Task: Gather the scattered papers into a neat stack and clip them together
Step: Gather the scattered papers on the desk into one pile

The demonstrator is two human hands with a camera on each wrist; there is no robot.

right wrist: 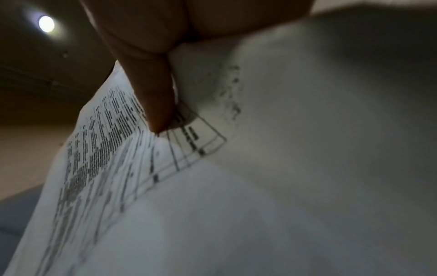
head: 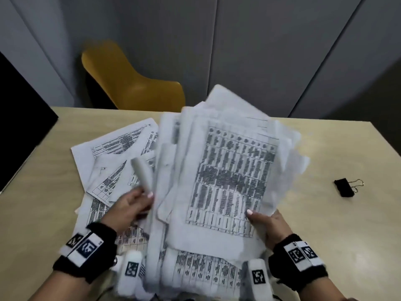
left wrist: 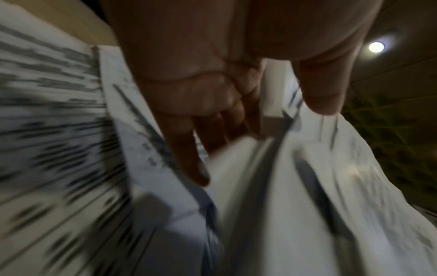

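both wrists sit lowest in the head view, banded in black with printed markers. right hand (head: 263, 222) grips the near right edge of the lifted bundle of papers (head: 230, 170), thumb on the top sheet, fingers hidden behind; the right wrist view shows that thumb pinning a printed corner. left hand (head: 130, 205) closes on the bundle's left side, thumb against a curled sheet edge; the left wrist view, blurred, shows fingers curled among loose sheets.

bundle is held raised and tilted, ragged, edges fanned at top and right. loose sheets (head: 112, 153) lie overlapping on the table (head: 325, 213) just left of and under the bundle. binder clip (head: 345, 187) lies well apart to the right, untouched. beyond the table, a yellow chair (head: 130, 83).

judgement: gathering only part done. best to lay the bundle flat over the remaining sheets, sweep them in, then stand the lot on its long edge and tap square, loosening the grip so sheets can settle. clamping tight while ragged would crease corners. clip last.
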